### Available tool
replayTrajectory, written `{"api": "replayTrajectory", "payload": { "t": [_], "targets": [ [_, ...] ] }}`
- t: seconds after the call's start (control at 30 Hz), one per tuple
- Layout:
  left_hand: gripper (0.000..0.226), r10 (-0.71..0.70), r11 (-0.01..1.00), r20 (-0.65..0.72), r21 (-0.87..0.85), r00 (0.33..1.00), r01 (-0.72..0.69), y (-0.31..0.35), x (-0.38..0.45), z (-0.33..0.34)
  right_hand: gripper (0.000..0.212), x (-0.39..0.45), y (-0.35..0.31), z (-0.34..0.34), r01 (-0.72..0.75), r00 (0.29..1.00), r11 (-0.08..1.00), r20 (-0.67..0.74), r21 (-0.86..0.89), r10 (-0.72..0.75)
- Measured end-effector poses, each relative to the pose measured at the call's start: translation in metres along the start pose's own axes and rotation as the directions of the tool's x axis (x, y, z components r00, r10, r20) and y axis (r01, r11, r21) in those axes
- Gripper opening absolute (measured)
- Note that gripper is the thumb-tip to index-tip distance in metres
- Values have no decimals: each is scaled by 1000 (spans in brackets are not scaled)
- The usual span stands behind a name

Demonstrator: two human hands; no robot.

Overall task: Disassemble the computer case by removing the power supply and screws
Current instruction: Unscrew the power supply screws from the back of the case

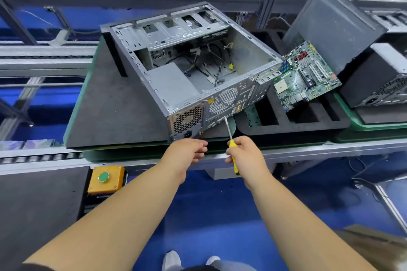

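Two bare forearms enter from six o'clock, uncovered from elbow to wrist. Left hand (187, 152) and right hand (246, 154): no gloves, rings or watch visible. Dark sleeve edge (35, 267) at seven o'clock. Light-coloured shoes (171, 260) at six o'clock, above dark garment.

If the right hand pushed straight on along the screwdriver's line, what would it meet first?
Probably the rear panel of the computer case: the screwdriver in the right hand has its tip at or just short of that panel, right of the power supply. Depth is unclear.
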State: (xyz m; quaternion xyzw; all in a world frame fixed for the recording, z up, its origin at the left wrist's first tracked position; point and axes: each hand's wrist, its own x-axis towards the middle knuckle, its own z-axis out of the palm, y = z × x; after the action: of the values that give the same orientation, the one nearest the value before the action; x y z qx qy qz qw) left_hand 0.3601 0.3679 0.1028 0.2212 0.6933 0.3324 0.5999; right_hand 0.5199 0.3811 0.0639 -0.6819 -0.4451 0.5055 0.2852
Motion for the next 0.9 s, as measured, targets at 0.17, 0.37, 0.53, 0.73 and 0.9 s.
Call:
{"api": "replayTrajectory", "payload": {
  "t": [0.17, 0.37, 0.53, 0.73, 0.9],
  "targets": [
    [25, -45, 997, -11, -67, 999, 44, -7, 3, -6, 17, -10, 13, 18, -26, 993, 999, 119, 21, 23],
    [29, -81, 982, -59, -174, 995, 70, -12, 6, 14, 18, 2, 21, 13, -32, 974, 999, 224, -11, 33],
    [27, -79, 949, -124, -314, 989, 36, -13, 14, 35, 20, 13, 25, 8, -16, 934, 998, 356, -64, 38],
    [22, -123, 913, -208, -406, 970, 29, -13, 25, 46, 21, 23, 26, 5, 18, 893, 998, 450, -57, 10],
    [18, -118, 884, -249, -466, 961, -12, -19, 31, 50, 19, 27, 25, 2, 36, 874, 997, 486, -64, 0]
  ]
}}
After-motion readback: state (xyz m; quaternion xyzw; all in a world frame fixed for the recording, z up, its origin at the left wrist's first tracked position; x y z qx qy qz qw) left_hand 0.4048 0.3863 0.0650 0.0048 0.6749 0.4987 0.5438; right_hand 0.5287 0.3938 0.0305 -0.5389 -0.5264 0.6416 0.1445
